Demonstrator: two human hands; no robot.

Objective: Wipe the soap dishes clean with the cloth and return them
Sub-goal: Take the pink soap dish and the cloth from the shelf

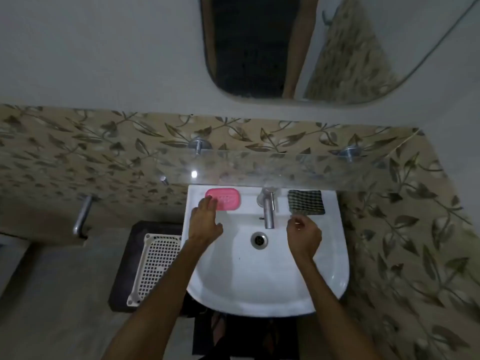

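Observation:
A pink soap dish (pixel 227 198) lies on the back left ledge of the white sink (pixel 267 287). My left hand (pixel 204 222) reaches over the sink's left rim, its straight fingers touching the dish's near left edge. A dark checked cloth (pixel 306 202) lies folded on the back right ledge. My right hand (pixel 302 235) hovers just in front of the cloth with fingers loosely curled, holding nothing. Only one soap dish is in view.
A chrome tap (pixel 268 207) stands between the dish and the cloth, above the drain (pixel 259 239). A glass shelf (pixel 285 167) juts out over the back ledge. A white perforated basket (pixel 153 266) sits on a dark stand left of the sink. A mirror (pixel 285 48) hangs above.

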